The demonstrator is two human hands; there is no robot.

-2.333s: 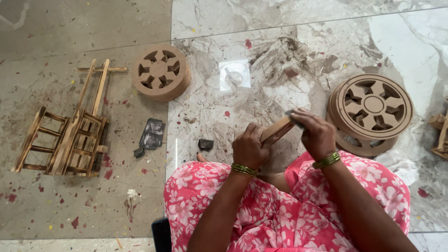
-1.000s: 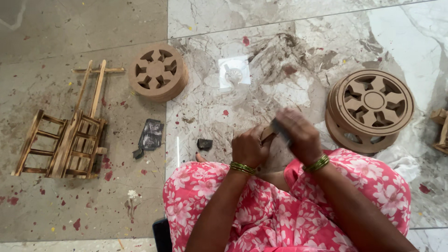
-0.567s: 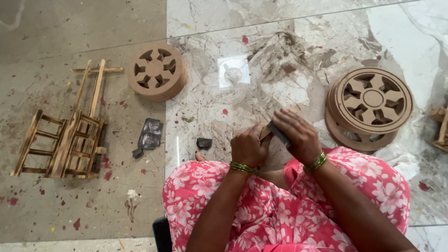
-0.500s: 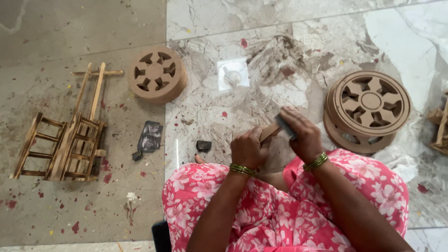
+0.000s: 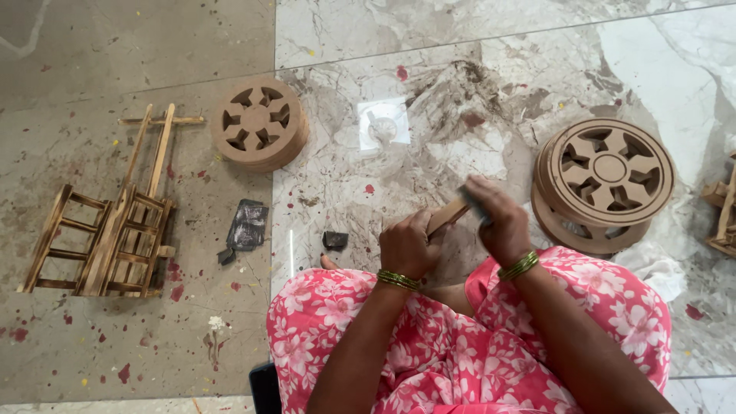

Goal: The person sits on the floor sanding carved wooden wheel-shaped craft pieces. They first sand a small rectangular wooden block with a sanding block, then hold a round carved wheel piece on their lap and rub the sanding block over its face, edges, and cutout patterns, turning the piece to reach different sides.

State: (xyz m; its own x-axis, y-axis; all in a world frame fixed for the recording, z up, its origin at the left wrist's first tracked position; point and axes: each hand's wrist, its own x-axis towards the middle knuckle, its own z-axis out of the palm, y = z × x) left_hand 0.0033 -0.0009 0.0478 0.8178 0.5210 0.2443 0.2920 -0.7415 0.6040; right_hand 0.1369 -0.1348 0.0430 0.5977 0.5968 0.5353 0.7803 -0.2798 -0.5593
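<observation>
Marbled grey-and-white floor tiles (image 5: pixel 475 92), streaked with dust and dotted with red paint specks, carry everything here, and the person sits right on them in a pink floral garment with both arms stretched forward over the lap. Her left hand (image 5: pixel 408 247) is closed around the lower end of a short, light-brown wooden strip (image 5: pixel 448 217), holding it slanted up to the right; her right hand (image 5: pixel 500 222) is curled over a small dark grey sanding pad (image 5: pixel 474 204) pressed on the strip's upper end. Compared with a couple of seconds ago, when the strip lay plainly visible between the two hands, the right hand has come over the top of it and is blurred, so it looks to me as though rubbing the wood is now under way rather than just inspection. Just right of the hands stands a stack of round, spoked, tan wooden wheels (image 5: pixel 609 172), close enough that the right elbow has little spare room on that side. Off to the left the floor opens out: a small dark block (image 5: pixel 335 240) lies near the left hand, a crumpled dark grey sheet of abrasive paper (image 5: pixel 247 228) a little farther, then a slatted wooden toy cart frame (image 5: pixel 111 230) well apart, with a smaller stack of tan wheels (image 5: pixel 259 123) above it. Another wooden frame piece (image 5: pixel 724 215) pokes in at the right edge.
</observation>
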